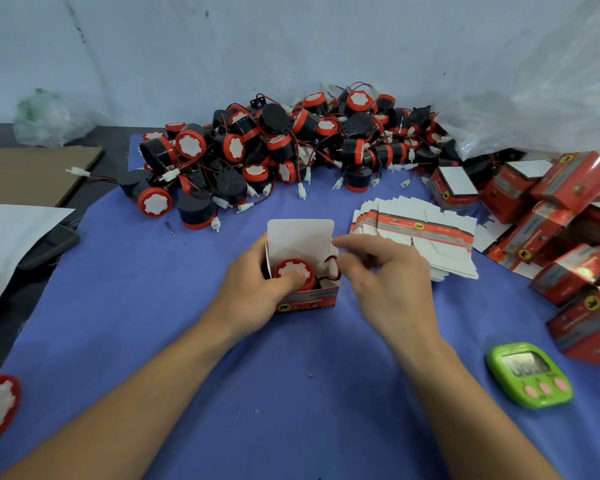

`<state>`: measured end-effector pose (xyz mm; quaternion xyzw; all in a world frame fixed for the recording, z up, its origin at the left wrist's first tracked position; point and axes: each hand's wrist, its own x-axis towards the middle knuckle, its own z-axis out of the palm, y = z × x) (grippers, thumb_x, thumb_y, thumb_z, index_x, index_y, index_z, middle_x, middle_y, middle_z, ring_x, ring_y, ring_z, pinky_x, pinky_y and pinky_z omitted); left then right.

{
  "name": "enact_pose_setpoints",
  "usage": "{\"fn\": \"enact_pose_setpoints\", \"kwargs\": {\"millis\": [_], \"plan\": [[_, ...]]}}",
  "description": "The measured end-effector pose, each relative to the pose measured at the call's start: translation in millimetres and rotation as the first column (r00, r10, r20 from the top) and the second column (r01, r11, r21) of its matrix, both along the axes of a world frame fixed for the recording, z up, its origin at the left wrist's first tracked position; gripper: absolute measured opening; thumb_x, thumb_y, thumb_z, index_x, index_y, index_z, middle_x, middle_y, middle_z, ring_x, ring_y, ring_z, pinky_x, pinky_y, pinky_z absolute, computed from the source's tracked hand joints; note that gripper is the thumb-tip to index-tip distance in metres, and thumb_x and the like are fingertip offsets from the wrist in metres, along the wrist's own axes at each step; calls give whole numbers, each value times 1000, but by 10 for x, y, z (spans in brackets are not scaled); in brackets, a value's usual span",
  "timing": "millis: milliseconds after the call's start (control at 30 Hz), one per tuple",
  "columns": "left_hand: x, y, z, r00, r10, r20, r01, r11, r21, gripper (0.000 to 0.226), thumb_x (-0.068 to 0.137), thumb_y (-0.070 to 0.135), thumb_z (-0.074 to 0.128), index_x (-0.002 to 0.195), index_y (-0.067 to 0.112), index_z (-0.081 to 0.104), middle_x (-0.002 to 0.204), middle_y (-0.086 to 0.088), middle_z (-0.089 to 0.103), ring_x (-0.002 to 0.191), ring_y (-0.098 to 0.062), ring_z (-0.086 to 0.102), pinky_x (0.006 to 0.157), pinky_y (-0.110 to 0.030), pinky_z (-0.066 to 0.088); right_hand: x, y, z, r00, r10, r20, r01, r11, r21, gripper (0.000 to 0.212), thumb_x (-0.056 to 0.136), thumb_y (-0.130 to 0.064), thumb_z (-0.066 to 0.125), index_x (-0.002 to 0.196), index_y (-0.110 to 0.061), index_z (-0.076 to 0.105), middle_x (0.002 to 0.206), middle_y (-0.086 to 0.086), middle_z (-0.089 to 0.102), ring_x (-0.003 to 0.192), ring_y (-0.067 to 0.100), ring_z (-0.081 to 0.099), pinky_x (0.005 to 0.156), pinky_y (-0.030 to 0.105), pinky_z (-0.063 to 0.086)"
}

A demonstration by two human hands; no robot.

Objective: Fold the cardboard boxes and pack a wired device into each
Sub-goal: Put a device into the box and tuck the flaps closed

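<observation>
I get soft, even light, only faint shadows on the desk (pixel 291 410); glare streaks the closed boxes (pixel 568 181) at right (wide-angle bends the edges), and the corners smear.

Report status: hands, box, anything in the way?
Left hand grips box, thumb on device. Right hand at the wire, grip unclear. Flap up, wire not yet tucked in. Nothing blocking.

Dark surface (pixel 0 327) under blue cloth (pixel 118 306), devices (pixel 274 147) piled far, flat boxes (pixel 426 233) right, closed boxes (pixel 568 220) far right, timer (pixel 530 375) near right, open box (pixel 305 299) centre.
</observation>
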<state>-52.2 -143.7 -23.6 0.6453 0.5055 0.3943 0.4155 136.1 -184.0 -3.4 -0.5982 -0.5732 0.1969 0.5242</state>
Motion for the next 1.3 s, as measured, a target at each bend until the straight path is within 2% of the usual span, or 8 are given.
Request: {"fn": "enact_pose_setpoints", "kwargs": {"millis": [167, 333, 400, 567, 700, 767, 1133, 1300], "plan": [[8, -3, 2, 1000, -1, 10, 1, 1000, 14, 46, 78, 37, 73, 124, 33, 65, 114, 14, 75, 108, -11, 71, 97, -49, 56, -31, 52, -5, 914, 158, -372, -264, 931, -254, 31, 90, -23, 67, 120, -29, 73, 104, -8, 78, 101, 10, 72, 94, 38, 56], [7, -4, 6, 1000, 5, 14, -6, 1000, 20, 49, 77, 38, 74, 125, 34, 65, 114, 15, 75, 107, -8, 70, 96, -46, 58, -69, 30, -25, 972, 189, 141, -163, 971, -176, 30, 92, -28, 52, 110, -37, 73, 95, -20, 75, 91, 5, 68, 78, 30, 57], [7, -2, -1, 1000, 8, 16, -9, 1000, 19, 49, 76, 37, 74, 125, 34, 65, 115, 14, 75, 107, -9, 70, 96, -47, 58, -71, 42, -64, 974, 159, 164, -132, 977, -165, 28, 95, -23, 57, 115, -38, 72, 96, -21, 75, 93, 5, 68, 82, 33, 57], [8, -3, -13, 1000, 4, 24, -5, 1000, 24, 50, 77, 38, 74, 126, 34, 65, 114, 15, 75, 106, -8, 71, 95, -46, 59, -62, 64, -95, 979, 189, -70, -199, 963, -181, 33, 90, -12, 69, 115, -32, 76, 104, -19, 77, 101, 3, 72, 95, 38, 58], [4, -5, -9, 1000, -5, 29, 5, 1000, 17, 46, 79, 38, 74, 124, 36, 65, 113, 16, 75, 105, -8, 71, 95, -46, 59, 11, 59, -81, 843, 346, -412, -441, 882, -163, 33, 91, -17, 65, 121, -25, 75, 116, -2, 78, 112, 19, 72, 101, 45, 55], [3, -4, -7, 999, -5, 34, 5, 1000, 13, 45, 78, 38, 75, 123, 35, 66, 113, 15, 75, 105, -8, 71, 95, -47, 59, 59, 80, -52, 811, 374, -451, -484, 861, -156, 36, 89, -16, 58, 118, -25, 77, 117, 0, 77, 113, 20, 72, 99, 44, 57], [14, -1, -2, 999, 6, 33, -7, 1000, 24, 42, 75, 36, 75, 116, 37, 67, 111, 15, 76, 104, -7, 71, 95, -45, 58, -60, 59, -98, 974, 225, -3, -224, 968, -110, 32, 97, -11, 58, 117, -31, 74, 103, -20, 77, 100, 8, 72, 92, 39, 58], [14, 1, -7, 999, -1, 33, 0, 1000, 28, 42, 76, 36, 75, 117, 39, 65, 111, 16, 76, 103, -6, 71, 93, -42, 60, -86, 82, -131, 980, 169, -105, -182, 975, -128, 33, 93, -5, 64, 112, -28, 77, 96, -17, 78, 94, 8, 73, 91, 41, 60]]}}
